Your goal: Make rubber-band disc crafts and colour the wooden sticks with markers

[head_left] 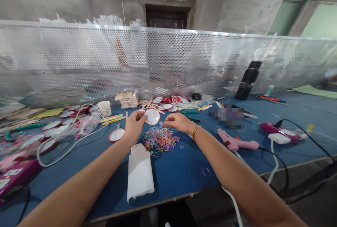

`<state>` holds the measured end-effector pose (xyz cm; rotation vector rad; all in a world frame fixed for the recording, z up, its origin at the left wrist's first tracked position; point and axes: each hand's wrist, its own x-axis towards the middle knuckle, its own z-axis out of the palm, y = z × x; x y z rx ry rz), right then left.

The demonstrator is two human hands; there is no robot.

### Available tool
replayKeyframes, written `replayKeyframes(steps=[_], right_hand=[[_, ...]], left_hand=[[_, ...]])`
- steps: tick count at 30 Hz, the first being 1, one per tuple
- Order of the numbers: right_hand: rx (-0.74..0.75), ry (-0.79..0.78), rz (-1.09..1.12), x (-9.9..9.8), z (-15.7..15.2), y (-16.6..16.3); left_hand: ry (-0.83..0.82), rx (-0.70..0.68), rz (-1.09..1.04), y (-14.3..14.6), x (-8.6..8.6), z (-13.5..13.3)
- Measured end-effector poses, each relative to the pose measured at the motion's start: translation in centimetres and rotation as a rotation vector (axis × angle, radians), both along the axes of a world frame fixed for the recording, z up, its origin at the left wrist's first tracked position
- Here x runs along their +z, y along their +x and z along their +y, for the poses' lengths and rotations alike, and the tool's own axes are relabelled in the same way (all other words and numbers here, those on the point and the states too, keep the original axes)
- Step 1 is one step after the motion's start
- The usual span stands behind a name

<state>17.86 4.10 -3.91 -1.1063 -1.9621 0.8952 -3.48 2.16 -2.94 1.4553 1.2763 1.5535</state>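
My left hand pinches the edge of a round white disc with a red rim, and faint lines cross its face. Just right of the disc, my right hand has thumb and finger pressed together; whatever is between them is too small to make out. Below both hands lies a heap of colourful small rubber bands. Another white disc with a red rim lies on the blue table left of my left hand. A folded white paper pack sits nearer to me.
A pink glue gun and a purple power strip with cables lie at right. A black bottle stands before the perforated metal screen. Behind my hands are wooden sticks, a paper cup and several more discs.
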Motion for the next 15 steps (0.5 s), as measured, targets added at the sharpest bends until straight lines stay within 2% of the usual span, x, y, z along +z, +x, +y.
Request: replayKeyframes(steps=[8, 11, 15], right_hand=[[0.071, -0.144, 0.196, 0.5, -0.7, -0.5], [0.079, -0.162, 0.199, 0.8, -1.1, -0.6], [0.085, -0.151, 0.218, 0.9, -1.3, -0.9]], left_hand=[[0.191, 0.117, 0.287, -1.7, -1.1, 1.5], [0.209, 0.057, 0.337, -1.5, -1.0, 1.3], [0.137, -0.071, 0.329, -0.4, -0.3, 0.3]])
